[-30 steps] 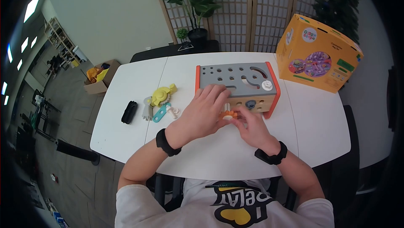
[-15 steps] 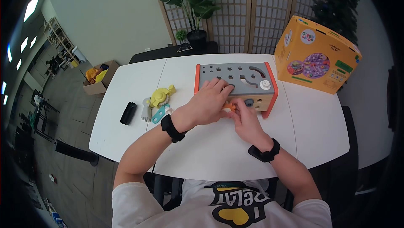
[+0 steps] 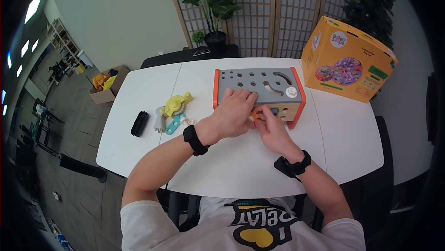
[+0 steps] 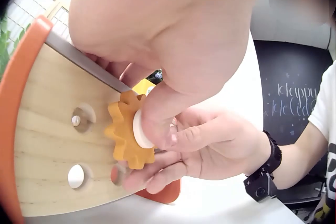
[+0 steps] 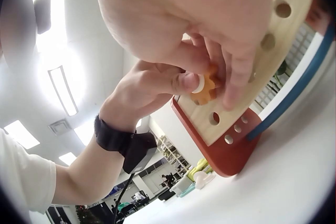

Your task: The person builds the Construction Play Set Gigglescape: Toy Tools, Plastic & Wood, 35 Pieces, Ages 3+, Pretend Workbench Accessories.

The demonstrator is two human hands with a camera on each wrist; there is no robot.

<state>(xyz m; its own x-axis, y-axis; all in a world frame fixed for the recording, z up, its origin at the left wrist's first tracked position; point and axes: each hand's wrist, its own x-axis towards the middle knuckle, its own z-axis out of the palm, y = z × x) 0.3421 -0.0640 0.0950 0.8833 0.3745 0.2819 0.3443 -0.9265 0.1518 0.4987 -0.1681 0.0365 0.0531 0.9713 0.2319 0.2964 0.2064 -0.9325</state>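
A toy workbench (image 3: 259, 89) with a grey holed top, orange-red ends and a wooden front panel (image 4: 52, 129) stands before me. An orange gear (image 4: 126, 129) is held upright close against that panel, with a round white cap (image 4: 140, 129) at its centre. My left hand (image 3: 232, 114) lays its fingers over the workbench top, and its thumb (image 4: 160, 113) presses the cap. From the other side my right hand (image 3: 273, 133) pinches the gear at its edge. The fingers hide most of the gear in the head view.
To the left lie a yellow toy piece (image 3: 175, 106), a grey one (image 3: 160, 120), a teal strip (image 3: 174, 126), small white pieces (image 3: 187, 120) and a black case (image 3: 139, 123). A big yellow carton (image 3: 347, 65) stands at the back right. One white knob (image 3: 291, 92) sits on the workbench top.
Both hands have moved in closer to the front panel with the orange gear, which showed more plainly a second ago and is now mostly behind the fingers.
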